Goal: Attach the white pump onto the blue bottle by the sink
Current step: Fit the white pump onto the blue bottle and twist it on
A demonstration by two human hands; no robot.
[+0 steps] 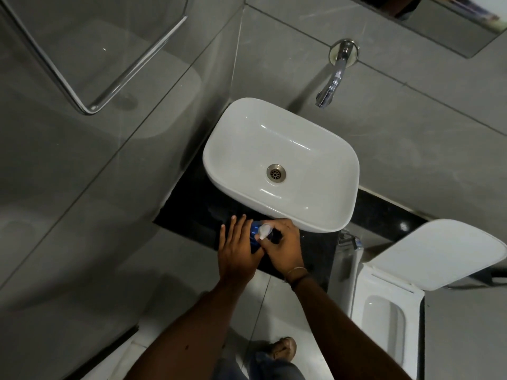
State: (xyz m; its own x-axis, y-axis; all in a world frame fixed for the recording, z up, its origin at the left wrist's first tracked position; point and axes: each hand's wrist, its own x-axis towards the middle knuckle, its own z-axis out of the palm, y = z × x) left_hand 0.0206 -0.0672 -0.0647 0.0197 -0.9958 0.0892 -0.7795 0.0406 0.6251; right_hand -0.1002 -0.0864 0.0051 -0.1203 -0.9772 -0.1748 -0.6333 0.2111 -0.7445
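left hand (pixel 238 249): fingers spread, wrapped around left side of blue bottle (pixel 255 232) | right hand (pixel 282 246): fingers pinching white pump (pixel 264 231) on top of the bottle | bottle: upright on black desk (pixel 192 212), just near of the white sink (pixel 279 165) | far: wall tap (pixel 333 78) over sink | right: toilet (pixel 389 305), lid raised

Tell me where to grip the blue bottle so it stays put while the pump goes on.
Grip the blue bottle around its body, below the neck, coming in from its left side, as the left hand does. It stands upright on the black counter, and the right hand occupies the top with the white pump, so only the lower sides are free.
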